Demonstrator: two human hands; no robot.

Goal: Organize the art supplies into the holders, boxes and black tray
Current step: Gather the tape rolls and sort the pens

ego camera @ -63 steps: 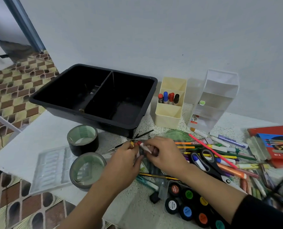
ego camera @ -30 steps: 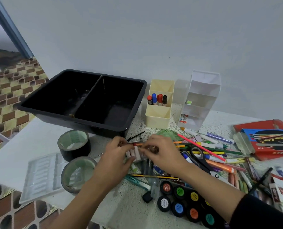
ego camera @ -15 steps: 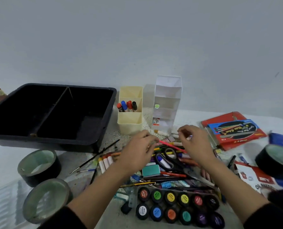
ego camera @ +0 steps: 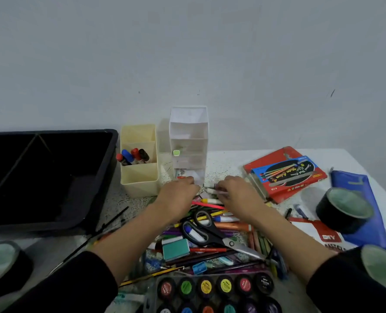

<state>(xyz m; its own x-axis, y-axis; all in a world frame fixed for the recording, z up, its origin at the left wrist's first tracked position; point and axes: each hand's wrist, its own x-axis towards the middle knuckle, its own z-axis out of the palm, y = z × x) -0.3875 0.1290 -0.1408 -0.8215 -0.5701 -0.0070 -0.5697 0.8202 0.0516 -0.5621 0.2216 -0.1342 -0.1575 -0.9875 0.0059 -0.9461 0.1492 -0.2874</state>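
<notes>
Pale stick (ego camera: 210,190): on the table (ego camera: 228,163), just before the white holder (ego camera: 188,141); long axis left-right.
Right hand (ego camera: 237,195): nearer; fingertips pinch its right end.
Left hand (ego camera: 178,193): just beside its left end; fingers curled down, grip cannot be told.

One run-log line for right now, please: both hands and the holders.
left hand: at white holder base, grip hidden | right hand: pinches pale marker | cream holder: four markers inside | scissors: on loose pens
</notes>
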